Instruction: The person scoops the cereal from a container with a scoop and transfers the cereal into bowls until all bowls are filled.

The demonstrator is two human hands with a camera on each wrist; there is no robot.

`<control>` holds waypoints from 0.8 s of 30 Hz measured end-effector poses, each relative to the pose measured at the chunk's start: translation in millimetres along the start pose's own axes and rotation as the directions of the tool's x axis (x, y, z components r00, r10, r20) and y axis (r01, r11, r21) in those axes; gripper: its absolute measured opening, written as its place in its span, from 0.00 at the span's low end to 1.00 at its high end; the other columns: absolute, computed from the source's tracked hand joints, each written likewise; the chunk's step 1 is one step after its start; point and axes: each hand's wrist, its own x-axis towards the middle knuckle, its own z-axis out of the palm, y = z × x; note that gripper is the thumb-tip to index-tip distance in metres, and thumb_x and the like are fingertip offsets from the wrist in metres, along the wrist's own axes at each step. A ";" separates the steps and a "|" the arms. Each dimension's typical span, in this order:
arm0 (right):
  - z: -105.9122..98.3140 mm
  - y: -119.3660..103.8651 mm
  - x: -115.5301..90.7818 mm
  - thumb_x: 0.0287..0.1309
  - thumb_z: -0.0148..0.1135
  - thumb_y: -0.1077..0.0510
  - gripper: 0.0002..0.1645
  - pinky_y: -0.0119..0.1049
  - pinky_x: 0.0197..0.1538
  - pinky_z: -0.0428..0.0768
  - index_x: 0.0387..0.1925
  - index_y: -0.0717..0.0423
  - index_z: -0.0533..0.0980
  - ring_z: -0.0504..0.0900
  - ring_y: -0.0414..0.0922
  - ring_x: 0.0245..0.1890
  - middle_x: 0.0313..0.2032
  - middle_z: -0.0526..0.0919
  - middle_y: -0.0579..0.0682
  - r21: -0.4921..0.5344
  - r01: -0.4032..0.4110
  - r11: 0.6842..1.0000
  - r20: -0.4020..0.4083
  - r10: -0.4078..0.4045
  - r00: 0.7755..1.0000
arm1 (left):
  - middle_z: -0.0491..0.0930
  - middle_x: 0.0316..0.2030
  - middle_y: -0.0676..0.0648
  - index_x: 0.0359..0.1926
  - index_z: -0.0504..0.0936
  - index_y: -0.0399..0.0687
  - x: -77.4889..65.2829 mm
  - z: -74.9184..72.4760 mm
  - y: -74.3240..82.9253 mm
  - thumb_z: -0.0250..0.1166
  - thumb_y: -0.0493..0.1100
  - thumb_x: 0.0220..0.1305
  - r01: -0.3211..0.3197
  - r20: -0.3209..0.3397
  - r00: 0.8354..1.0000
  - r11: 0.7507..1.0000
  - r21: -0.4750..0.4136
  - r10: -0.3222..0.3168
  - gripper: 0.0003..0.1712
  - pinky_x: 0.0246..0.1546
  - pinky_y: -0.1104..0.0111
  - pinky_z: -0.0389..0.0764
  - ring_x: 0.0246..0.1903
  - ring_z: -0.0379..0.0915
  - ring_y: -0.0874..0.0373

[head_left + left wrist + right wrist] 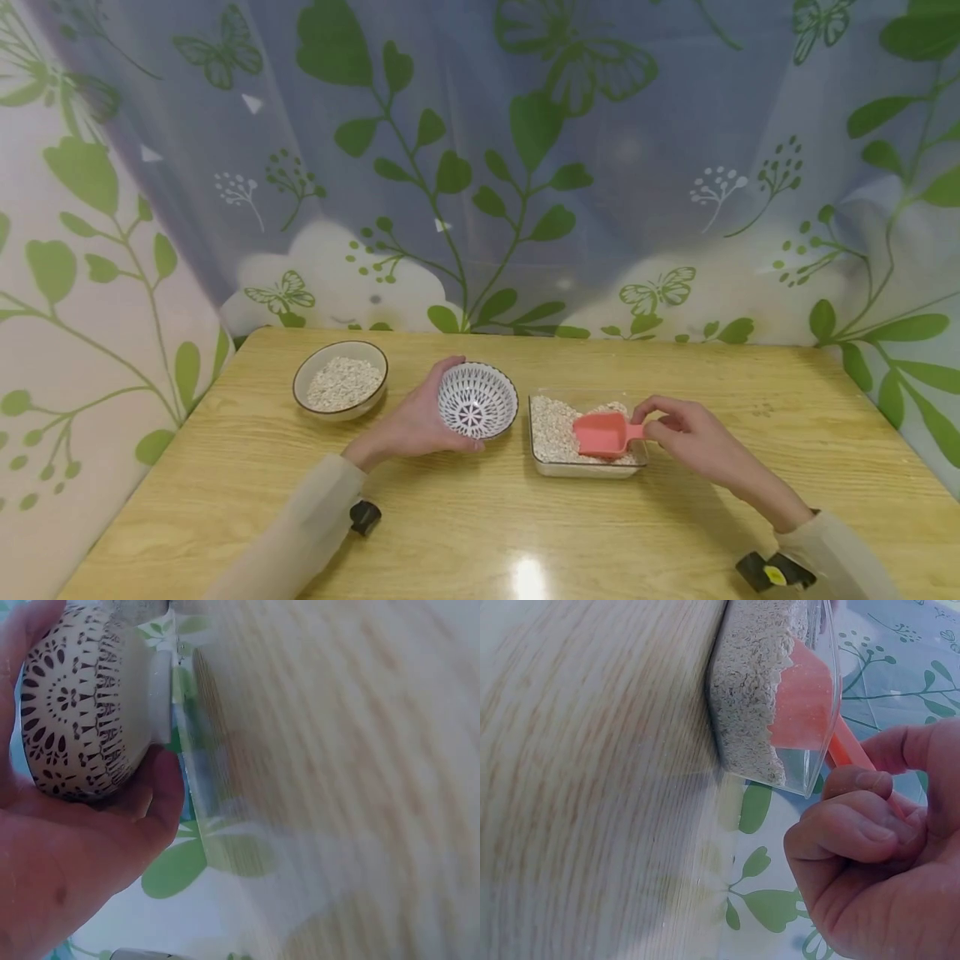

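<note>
My left hand [420, 421] grips a small patterned bowl [477, 400], thumb and fingers spread round its side. The bowl tilts so that its black-and-white inside faces the head camera, and no food shows in it. In the left wrist view the bowl's outside [82, 705] carries dark petal motifs, with a fingertip by its foot. My right hand [693, 437] holds the handle of a pink scoop [602, 435]. The scoop's blade sits in the oat flakes [750, 697] inside a clear rectangular container [588, 471], partly sunk among them in the right wrist view.
A second bowl [302, 392], cream with a dark rim and heaped with oat flakes, stands at the back left of the wooden table [450, 525]. Behind the table hangs a leaf-printed curtain [480, 167]. Black straps circle both wrists.
</note>
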 end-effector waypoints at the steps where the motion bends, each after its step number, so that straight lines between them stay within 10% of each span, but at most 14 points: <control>1: 0.0 -0.2 -0.1 0.73 0.53 0.56 0.14 0.34 0.22 0.62 0.53 0.57 0.78 0.56 0.37 0.19 0.28 0.78 0.50 -0.001 0.003 1.000 0.000 -0.003 1.000 | 0.69 0.68 0.37 0.80 0.48 0.55 -0.8 -0.4 -0.1 0.87 0.48 0.35 0.001 0.005 1.000 1.000 0.011 -0.002 0.76 0.69 0.42 0.71 0.66 0.70 0.41; 24: -2.6 0.8 -0.5 0.72 0.54 0.57 0.14 0.34 0.21 0.61 0.52 0.57 0.79 0.55 0.36 0.17 0.17 0.58 0.41 -0.030 0.052 0.998 -0.002 -0.052 0.999 | 0.55 0.76 0.35 0.82 0.45 0.52 -19.9 -23.5 10.0 0.82 0.61 0.45 -0.030 0.099 0.995 0.962 0.272 0.003 0.73 0.70 0.37 0.66 0.72 0.61 0.36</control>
